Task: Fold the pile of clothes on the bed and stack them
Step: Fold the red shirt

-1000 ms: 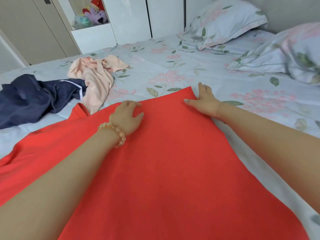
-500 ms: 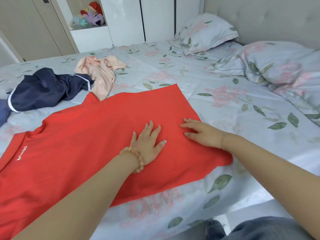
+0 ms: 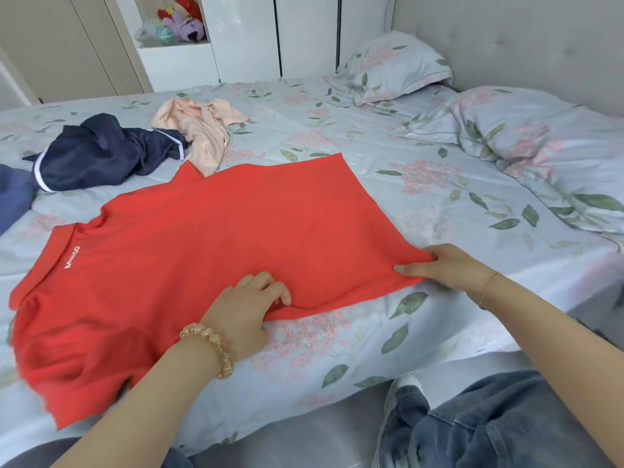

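A red shirt (image 3: 209, 251) lies spread flat on the floral bed sheet (image 3: 388, 153), its collar to the left with small white lettering. My left hand (image 3: 243, 312), with a bead bracelet on the wrist, grips the shirt's near edge with curled fingers. My right hand (image 3: 445, 266) pinches the shirt's near right corner at the hem. A crumpled navy garment (image 3: 101, 153) with white trim and a crumpled peach garment (image 3: 202, 130) lie behind the shirt at the far left.
Two floral pillows (image 3: 391, 67) and a bunched duvet (image 3: 547, 146) occupy the right side by the padded headboard. White wardrobes with a shelf of plush toys (image 3: 179, 23) stand behind the bed. My jeans-clad knee (image 3: 499, 423) is at the bed's near edge.
Both hands slid from the far hem back across the shirt to its near edge. They lay flat before; now they grip the fabric. The view pulled back.
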The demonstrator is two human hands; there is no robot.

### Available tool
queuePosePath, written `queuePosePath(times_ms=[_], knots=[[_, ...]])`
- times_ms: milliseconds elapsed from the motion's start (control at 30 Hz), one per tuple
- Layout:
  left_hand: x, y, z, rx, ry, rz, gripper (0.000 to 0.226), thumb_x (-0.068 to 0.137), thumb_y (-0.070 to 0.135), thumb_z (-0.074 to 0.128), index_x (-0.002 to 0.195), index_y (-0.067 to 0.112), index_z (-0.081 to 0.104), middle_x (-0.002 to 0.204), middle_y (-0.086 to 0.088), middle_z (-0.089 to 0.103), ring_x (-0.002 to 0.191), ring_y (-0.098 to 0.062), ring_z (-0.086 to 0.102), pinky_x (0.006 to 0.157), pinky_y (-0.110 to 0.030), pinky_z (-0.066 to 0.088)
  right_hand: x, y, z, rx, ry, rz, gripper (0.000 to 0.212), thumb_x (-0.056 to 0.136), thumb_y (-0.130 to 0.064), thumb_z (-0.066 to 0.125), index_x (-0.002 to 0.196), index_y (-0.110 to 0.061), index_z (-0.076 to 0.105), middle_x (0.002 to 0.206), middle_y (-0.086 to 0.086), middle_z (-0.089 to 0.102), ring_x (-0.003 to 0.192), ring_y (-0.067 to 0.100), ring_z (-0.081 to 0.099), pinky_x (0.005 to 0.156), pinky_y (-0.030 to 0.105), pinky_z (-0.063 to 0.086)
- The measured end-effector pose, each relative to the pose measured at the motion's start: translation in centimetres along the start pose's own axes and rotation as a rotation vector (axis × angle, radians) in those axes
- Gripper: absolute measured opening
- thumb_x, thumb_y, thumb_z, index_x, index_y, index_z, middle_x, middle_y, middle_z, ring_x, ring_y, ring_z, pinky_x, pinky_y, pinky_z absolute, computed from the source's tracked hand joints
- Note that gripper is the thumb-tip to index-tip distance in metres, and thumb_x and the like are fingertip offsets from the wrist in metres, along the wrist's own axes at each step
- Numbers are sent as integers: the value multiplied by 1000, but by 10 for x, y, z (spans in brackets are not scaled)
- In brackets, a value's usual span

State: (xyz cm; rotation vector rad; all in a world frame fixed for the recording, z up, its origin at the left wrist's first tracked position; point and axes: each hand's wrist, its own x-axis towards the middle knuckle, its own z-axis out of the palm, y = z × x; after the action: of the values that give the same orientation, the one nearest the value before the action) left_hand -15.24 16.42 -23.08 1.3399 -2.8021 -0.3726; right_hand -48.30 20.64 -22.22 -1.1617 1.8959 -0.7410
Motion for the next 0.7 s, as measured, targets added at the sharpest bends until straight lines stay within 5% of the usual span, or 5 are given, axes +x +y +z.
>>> queuePosePath(times_ms=[167,300,400,500,700], knots=[[-3,-1,2,23,77,-19,46,78,0,54,112,30,48,111,14,42,100,-10,43,79,-33,46,-12,10,-11,367,-46,103,32,72,-21,83,93,-4,65,62,10,65,56,20,54,55,26,39],[-12,-10,-4,-91,146,5,33,77,0,57,103,22,57,99,11,54,88,-18,57,78,-35,46,-10,20,-6,-15,129,70,47,77,-24,83,109,-16,49,73,10,69,44,18,54,44,26,40],[-20,-18,-6,-116,238,-5,15,80,10,66,91,21,67,91,13,59,79,-15,60,74,-30,47,-10,24,-5,-210,286,-321,54,73,-39,82,118,-27,53,102,-9,59,83,9,62,75,25,50],[-24,-26,-5,-152,244,-19,8,84,22,69,90,25,73,91,18,63,82,-4,60,73,-18,43,-13,26,-3,-203,-50,-548,55,70,-36,85,120,-40,60,131,-23,46,126,-1,41,102,19,37],[-20,-35,-14,-333,308,-60,15,87,24,69,81,38,69,81,20,68,81,0,62,75,-18,45,1,23,-7,-348,0,-528,39,73,13,65,97,-18,71,114,-1,66,112,20,58,97,34,44]])
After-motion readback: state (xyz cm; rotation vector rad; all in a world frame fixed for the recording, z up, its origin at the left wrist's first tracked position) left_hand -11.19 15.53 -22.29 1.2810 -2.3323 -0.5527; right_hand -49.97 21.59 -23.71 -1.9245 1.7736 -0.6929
